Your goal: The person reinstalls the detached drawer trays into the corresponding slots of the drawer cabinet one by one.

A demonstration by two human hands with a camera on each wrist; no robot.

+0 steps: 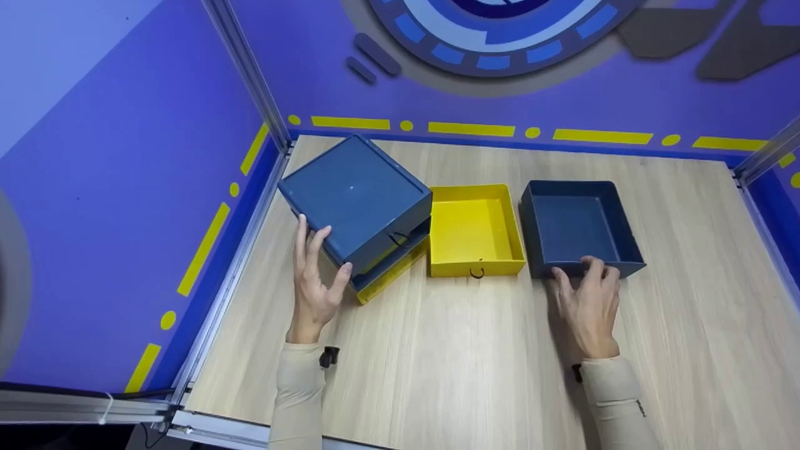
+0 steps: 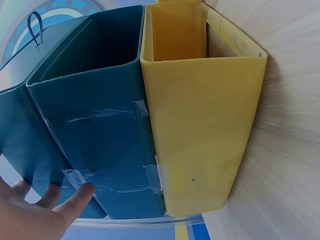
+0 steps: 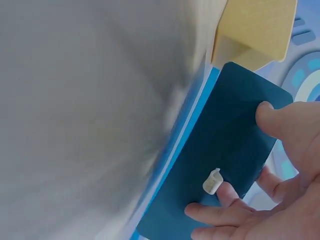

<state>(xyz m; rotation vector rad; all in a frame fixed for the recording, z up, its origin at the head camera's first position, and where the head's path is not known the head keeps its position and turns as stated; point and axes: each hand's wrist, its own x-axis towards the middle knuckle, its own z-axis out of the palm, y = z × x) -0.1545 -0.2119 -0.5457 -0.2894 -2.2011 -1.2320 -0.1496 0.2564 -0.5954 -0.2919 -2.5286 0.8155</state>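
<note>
At right, your right hand [image 1: 590,306] is pinching the navy drawer [image 1: 575,225], likely light and stiff, by its near rim, best hold; left hand [image 1: 315,290] is touching the stack [image 1: 356,194], fingers apart.

Hd view fr. above, wrist views close-up

Looks bright and fairly even in the head view, apparently lit from above. Shows a tiny white glint atop the blue case [image 1: 353,203], darker shade on the inner walls of the dark blue tray [image 1: 572,228], and a soft shadow on the wooden tabletop [image 1: 462,362], just left of the right sleeve [image 1: 615,400]. Turns duller in the left wrist view, with pale glare on clear tape [image 2: 122,187] and soft shadow beside the yellow box [image 2: 200,120]. Blurs heavily across the grey expanse [image 3: 90,120] in the right wrist view.
</note>
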